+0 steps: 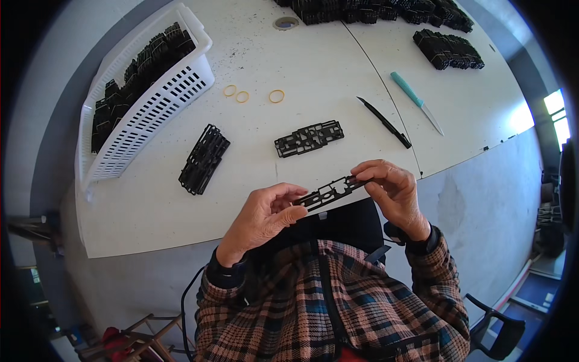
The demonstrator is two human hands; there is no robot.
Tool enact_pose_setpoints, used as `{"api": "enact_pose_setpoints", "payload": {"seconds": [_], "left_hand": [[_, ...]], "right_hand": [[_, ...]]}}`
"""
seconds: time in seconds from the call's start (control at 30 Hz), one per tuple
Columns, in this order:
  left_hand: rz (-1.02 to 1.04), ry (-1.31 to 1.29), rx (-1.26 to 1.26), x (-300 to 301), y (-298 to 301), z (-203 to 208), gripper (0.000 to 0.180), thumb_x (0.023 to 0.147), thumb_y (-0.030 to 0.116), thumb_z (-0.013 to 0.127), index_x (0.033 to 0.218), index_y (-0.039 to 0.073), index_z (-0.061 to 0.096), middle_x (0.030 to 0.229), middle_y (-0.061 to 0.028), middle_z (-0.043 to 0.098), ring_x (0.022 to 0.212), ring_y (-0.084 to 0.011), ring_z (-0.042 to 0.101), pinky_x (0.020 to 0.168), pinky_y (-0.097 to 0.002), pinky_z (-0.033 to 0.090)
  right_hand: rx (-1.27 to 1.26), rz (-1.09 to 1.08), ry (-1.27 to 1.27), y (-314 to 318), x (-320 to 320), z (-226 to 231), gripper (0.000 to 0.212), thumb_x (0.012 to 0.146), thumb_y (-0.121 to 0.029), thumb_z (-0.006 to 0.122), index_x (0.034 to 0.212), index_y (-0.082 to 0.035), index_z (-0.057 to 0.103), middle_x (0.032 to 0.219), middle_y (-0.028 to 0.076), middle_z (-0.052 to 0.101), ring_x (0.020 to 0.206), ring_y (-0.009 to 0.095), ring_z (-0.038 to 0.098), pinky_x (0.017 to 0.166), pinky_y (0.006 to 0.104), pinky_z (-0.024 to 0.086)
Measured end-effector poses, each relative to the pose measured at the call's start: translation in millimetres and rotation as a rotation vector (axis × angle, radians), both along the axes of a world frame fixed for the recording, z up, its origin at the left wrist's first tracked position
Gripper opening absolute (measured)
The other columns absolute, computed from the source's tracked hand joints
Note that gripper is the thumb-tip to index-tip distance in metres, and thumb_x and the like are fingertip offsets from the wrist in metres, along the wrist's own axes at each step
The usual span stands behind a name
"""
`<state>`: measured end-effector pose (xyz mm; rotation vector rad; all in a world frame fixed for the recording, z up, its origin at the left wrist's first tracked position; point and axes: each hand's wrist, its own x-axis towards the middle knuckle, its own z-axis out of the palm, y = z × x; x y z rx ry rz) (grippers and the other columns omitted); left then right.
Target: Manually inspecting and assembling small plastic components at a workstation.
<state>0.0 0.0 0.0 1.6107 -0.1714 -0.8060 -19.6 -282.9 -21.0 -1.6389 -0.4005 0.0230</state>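
Between my hands, over the table's front edge, I hold a black plastic frame with cut-out openings, tilted up to the right. My left hand pinches its left end between thumb and fingers. The right end is gripped by my right hand. Just beyond lies a flat stack of similar black frames. Farther left, another black stack sits at a slant on the table.
A white perforated basket full of black parts stands at the left. Yellow rubber bands, a black pen-like cutter and a teal-handled knife lie on the white table. Bundled black parts line the far side.
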Motion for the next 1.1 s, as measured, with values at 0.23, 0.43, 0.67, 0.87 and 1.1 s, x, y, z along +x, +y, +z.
{"api": "enact_pose_setpoints", "payload": {"seconds": [0.23,0.43,0.67,0.87,1.1], "left_hand": [[-0.003,-0.303,0.217,9.3,-0.8,13.0,0.045,0.078,0.014,0.082,0.116,-0.003,0.064,0.088,-0.0013,0.064,0.068,-0.0054,0.057,0.064,-0.0199,0.049],[-0.001,-0.636,0.36,17.4,-7.1,26.5,0.042,0.076,0.007,0.08,0.114,-0.003,0.064,0.089,-0.0071,0.064,0.064,-0.0095,0.057,0.061,-0.023,0.048],[0.058,-0.934,0.507,43.6,-17.8,12.0,0.044,0.074,0.008,0.078,0.114,-0.002,0.061,0.098,-0.0157,0.064,0.07,-0.0259,0.062,0.066,-0.0339,0.052],[0.08,-0.977,0.673,59.5,-15.8,-10.9,0.039,0.076,0.01,0.077,0.109,-0.001,0.06,0.097,-0.0155,0.061,0.081,-0.0328,0.063,0.069,-0.0391,0.051],[0.1,-1.051,0.73,60.8,-18.2,-21.1,0.036,0.077,0.008,0.076,0.107,-0.001,0.059,0.091,-0.0123,0.057,0.06,-0.0238,0.057,0.062,-0.0357,0.048]], "right_hand": [[-0.296,0.043,-0.165,-0.3,18.3,14.6,0.029,0.083,0.005,0.064,0.111,-0.001,0.064,0.115,0.017,0.065,0.104,0.027,0.067,0.093,0.0354,0.054],[-0.52,0.06,-0.332,5.7,35.8,24.4,0.04,0.08,0.0,0.07,0.119,-0.001,0.06,0.118,0.017,0.062,0.104,0.03,0.064,0.092,0.0357,0.053],[-0.842,0.009,-0.435,15.0,66.5,35.0,0.044,0.081,-0.006,0.072,0.122,-0.001,0.058,0.116,0.014,0.057,0.106,0.03,0.056,0.091,0.0369,0.049],[-0.985,0.025,-0.497,21.2,86.6,25.7,0.039,0.083,-0.01,0.072,0.119,-0.002,0.06,0.112,0.012,0.057,0.106,0.027,0.054,0.093,0.035,0.047],[-0.978,0.001,-0.512,23.2,90.5,12.6,0.037,0.082,-0.013,0.074,0.115,-0.002,0.063,0.111,0.011,0.058,0.106,0.026,0.054,0.094,0.0346,0.045]]}}
